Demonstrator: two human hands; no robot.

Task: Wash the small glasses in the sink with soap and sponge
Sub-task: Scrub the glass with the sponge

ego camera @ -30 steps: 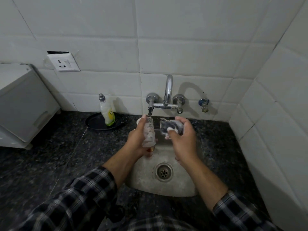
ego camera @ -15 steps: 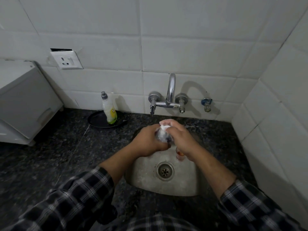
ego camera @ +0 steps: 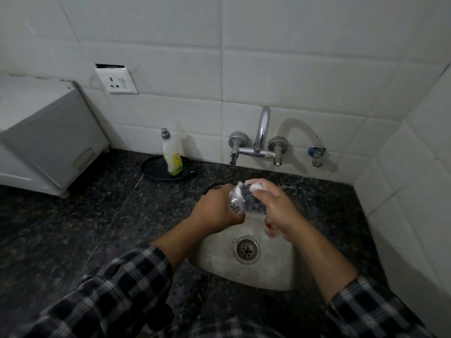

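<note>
One small glass [ego camera: 234,200] lies tilted above the sink [ego camera: 268,272], foamy and see-through, gripped by my left hand [ego camera: 217,208]. My right hand [ego camera: 275,206] clenches the dark sponge [ego camera: 253,203], pressed against it. I judge scrubbing is under way: I would twist the glass against the sponge, grip firmly since it looks slippery, and stay low over the sink. A second glass [ego camera: 270,225] sits below, partly hidden.

The small clear glass [ego camera: 233,199] barely shows, left hand [ego camera: 214,211] and soapy dark sponge [ego camera: 253,203] cover most of it. A red-bottomed glass [ego camera: 270,227] is mostly hidden behind the right hand [ego camera: 278,208].
</note>
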